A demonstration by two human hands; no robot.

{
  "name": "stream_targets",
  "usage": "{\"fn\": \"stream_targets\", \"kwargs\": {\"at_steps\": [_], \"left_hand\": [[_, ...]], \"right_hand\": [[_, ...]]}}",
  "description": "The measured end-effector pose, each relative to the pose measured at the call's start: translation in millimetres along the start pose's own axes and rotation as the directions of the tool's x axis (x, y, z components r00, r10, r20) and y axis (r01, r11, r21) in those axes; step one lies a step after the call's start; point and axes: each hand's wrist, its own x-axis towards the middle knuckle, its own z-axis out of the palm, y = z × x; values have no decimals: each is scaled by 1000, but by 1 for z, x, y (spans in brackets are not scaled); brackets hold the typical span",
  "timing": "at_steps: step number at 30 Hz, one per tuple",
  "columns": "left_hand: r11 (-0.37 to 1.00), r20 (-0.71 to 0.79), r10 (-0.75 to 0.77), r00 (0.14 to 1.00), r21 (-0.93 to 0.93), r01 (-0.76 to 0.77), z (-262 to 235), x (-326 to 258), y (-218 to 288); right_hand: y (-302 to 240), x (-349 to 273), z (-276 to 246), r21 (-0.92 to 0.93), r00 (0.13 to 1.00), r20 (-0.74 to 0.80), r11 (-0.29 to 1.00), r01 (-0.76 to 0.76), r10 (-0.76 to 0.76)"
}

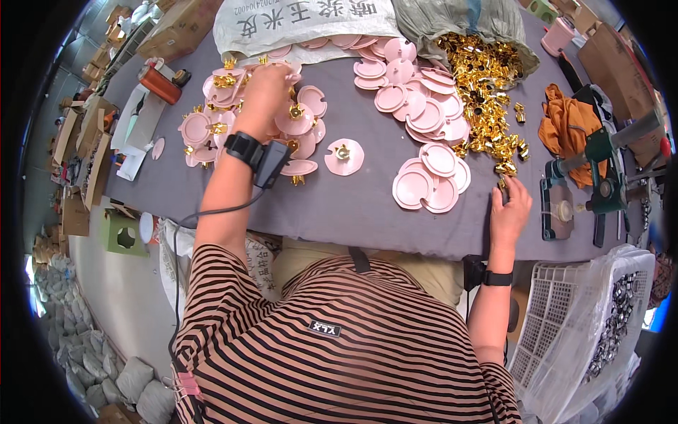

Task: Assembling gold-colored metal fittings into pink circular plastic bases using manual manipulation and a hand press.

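Observation:
My left hand (267, 99) reaches over a loose heap of pink notched discs (194, 129), several with gold clips standing on them. Its fingers curl away from view, so what they hold, if anything, is hidden. A single pink disc with a gold clip (344, 155) lies apart, right of that heap. At the right, my right hand (511, 210) pinches a small gold clip (503, 182) at the near end of a spilled pile of gold clips (487, 106). Between my hands lie stacked plain pink discs (428, 180) without clips.
A white woven sack (304, 21) and a grey sack (470, 18) lie along the table's far side. At right stand a green hand press (604, 169) and an orange cloth (572, 127). An orange-red cylinder (159, 85) is at far left. A white plastic crate (551, 304) stands below the table's right edge.

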Motion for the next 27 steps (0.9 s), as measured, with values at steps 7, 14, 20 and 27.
{"fn": "stream_targets", "kwargs": {"at_steps": [7, 14, 20, 27], "left_hand": [[802, 257, 36, 966, -584, 126, -11, -32, 124], [798, 361, 389, 848, -591, -115, 17, -92, 216], [773, 212, 414, 885, -595, -219, 33, -100, 205], [182, 598, 38, 801, -792, 583, 17, -87, 226]], "right_hand": [[8, -8, 21, 35, 998, -51, 998, -44, 46], [2, -9, 10, 298, 966, -78, 930, -215, 248], [-25, -16, 3, 754, 908, 93, 566, -332, 408], [-104, -25, -8, 721, 992, 124, 686, -93, 4]]}}
